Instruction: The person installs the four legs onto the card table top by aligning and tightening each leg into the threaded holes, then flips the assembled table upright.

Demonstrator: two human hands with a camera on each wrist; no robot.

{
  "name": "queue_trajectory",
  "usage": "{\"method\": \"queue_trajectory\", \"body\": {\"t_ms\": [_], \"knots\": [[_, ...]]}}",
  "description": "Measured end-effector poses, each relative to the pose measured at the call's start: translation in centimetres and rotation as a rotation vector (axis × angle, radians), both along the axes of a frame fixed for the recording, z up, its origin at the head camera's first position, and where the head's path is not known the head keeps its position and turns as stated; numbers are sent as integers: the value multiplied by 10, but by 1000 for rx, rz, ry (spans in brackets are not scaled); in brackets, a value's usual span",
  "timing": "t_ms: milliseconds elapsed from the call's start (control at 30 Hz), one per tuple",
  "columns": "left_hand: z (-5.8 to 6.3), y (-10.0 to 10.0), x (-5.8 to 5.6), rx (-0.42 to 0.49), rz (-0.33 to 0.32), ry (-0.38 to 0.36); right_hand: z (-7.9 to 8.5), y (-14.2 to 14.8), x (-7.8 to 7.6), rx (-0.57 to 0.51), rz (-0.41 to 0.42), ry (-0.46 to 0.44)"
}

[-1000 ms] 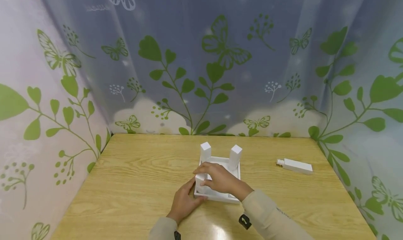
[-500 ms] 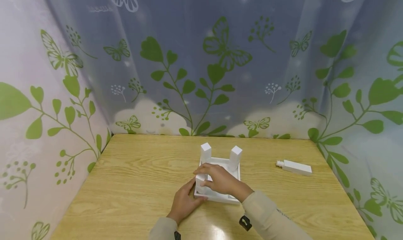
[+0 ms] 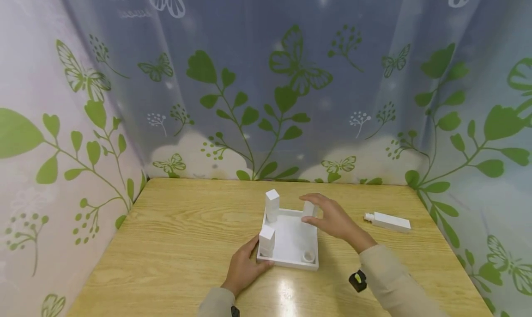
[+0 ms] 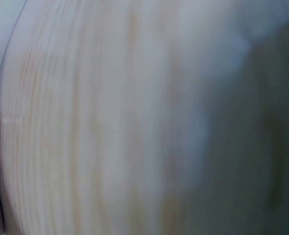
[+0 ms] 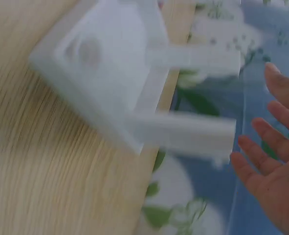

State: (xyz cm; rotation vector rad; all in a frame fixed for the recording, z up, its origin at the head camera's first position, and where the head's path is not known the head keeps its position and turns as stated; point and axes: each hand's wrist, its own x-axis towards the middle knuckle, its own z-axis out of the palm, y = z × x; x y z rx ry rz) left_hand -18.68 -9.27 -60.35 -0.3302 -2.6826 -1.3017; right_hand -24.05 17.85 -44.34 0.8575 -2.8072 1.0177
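A small white table lies upside down, its square tabletop (image 3: 291, 236) flat on the wooden surface. Legs stand upright at three corners: back left (image 3: 272, 205), front left (image 3: 267, 241) and back right (image 3: 309, 210). The front right corner bears a round socket (image 3: 308, 256). My left hand (image 3: 245, 268) holds the front left corner, thumb along the front edge and fingers along the left side. At the back right leg is my right hand (image 3: 334, 219); the right wrist view shows its fingers (image 5: 269, 147) spread beside the leg tops. The left wrist view is mostly blurred wood.
A loose white leg (image 3: 390, 222) with a threaded end lies on the wooden table (image 3: 187, 224) to the right. Patterned curtains (image 3: 249, 76) with butterflies and leaves enclose the back and both sides.
My right hand has left the front left leg and moved right and back to the back right leg, uncovering the tabletop and socket. The left hand stays at its corner.
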Motion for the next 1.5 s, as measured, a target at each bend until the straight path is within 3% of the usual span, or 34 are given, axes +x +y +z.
{"method": "queue_trajectory", "body": {"t_ms": [367, 533, 667, 867, 1033, 1300, 1500], "knots": [[1, 0, 0, -1, -1, -4, -23, 127, -6, 50, -349, -67], [1, 0, 0, 0, 2, -9, -42, 175, 1, 66, -446, -98], [2, 1, 2, 11, -3, -21, -59, 203, 10, 38, -503, -199], [2, 1, 2, 1, 13, -15, -67, 216, 16, -76, -527, -319], [4, 2, 4, 12, 4, -19, -76, 215, 14, -74, -525, -366], [3, 1, 3, 8, 6, -17, -92, 212, 11, 83, -514, -109], [2, 1, 1, 8, 11, -20, -93, 211, 13, 178, -521, -50]]}}
